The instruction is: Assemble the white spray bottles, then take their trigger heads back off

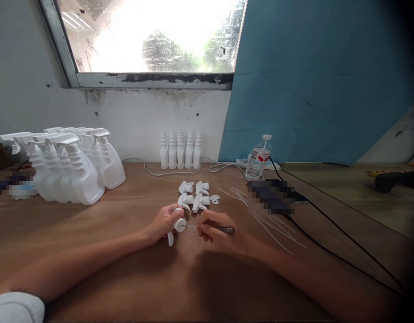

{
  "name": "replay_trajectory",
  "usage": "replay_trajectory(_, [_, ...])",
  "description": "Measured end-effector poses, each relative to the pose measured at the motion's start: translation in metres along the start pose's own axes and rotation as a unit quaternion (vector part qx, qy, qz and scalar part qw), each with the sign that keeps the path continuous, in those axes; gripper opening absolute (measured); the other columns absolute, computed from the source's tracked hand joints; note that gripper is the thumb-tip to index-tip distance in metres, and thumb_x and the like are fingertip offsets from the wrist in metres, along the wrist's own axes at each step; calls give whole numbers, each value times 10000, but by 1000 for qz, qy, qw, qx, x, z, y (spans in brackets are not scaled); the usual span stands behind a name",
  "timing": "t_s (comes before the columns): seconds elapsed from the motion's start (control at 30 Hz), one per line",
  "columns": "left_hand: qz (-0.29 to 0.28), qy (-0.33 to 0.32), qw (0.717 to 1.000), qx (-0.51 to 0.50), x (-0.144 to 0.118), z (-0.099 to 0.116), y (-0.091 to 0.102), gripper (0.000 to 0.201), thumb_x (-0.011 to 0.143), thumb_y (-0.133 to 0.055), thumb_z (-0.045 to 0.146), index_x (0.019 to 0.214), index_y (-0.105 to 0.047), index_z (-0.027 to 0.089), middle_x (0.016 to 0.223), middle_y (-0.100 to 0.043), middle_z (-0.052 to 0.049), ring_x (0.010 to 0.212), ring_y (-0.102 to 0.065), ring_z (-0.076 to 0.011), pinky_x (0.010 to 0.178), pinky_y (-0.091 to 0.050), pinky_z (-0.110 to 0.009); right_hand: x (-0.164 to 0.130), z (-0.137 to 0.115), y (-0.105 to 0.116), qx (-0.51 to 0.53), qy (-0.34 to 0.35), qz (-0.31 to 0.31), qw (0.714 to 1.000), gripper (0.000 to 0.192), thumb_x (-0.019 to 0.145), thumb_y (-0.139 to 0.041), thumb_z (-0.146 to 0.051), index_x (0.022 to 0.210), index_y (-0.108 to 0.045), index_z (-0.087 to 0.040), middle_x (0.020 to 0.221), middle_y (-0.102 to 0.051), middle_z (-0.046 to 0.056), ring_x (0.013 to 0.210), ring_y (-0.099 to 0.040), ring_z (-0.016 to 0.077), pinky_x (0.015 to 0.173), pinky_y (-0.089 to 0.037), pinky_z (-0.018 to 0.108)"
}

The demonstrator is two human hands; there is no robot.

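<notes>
Both closed — left hand (164,222) grips spray head (178,225); right hand (215,231) pinches thin tool (223,229), apparently.

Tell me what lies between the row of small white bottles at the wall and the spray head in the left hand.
In the head view, four loose spray heads lie on the table between them.

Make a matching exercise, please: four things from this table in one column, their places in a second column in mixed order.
Things:
1. spray head
2. thin tool
3. water bottle
4. small bottles

Places:
A. in a row against the wall under the window
B. in the left hand
C. beside the blue sheet, by the cables
D. in the right hand

Pairs: 1-B, 2-D, 3-C, 4-A
</notes>
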State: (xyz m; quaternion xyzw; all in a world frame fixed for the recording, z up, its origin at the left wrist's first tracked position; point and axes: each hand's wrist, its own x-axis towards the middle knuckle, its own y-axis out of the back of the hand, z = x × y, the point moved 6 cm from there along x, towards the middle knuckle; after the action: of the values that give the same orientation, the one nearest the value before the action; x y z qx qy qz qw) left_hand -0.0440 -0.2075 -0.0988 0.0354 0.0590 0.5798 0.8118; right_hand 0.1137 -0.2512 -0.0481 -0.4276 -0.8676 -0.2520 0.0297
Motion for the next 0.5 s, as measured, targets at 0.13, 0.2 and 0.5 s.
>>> replay_trajectory(0.13, [-11,16,999,-31,2,-3,2,326,773,-577,496,749,-488,183,505,-447,61,335,-345,-55,280,-202,-147,1,7,-4,98,-10,-14,995,287,948,-481,-393,861,-576,-136,767,-574,37,662,-526,103,615,-461,234])
replay_trajectory(0.2, [-15,22,997,-65,3,-4,3,325,772,-583,494,747,-487,184,486,-436,65,324,-338,-57,284,-216,-157,0,3,-5,63,25,-22,997,292,968,-452,-361,878,-600,-126,775,-584,47,687,-538,107,654,-475,244])
replay_trajectory(0.5, [-15,28,990,-138,2,1,2,341,772,-612,501,731,-481,190,471,-407,74,329,-335,-65,312,-271,-182,-8,-17,-19,-268,243,-22,932,250,965,-427,-161,1163,-581,-149,1106,-590,126,1041,-563,148,891,-495,283])
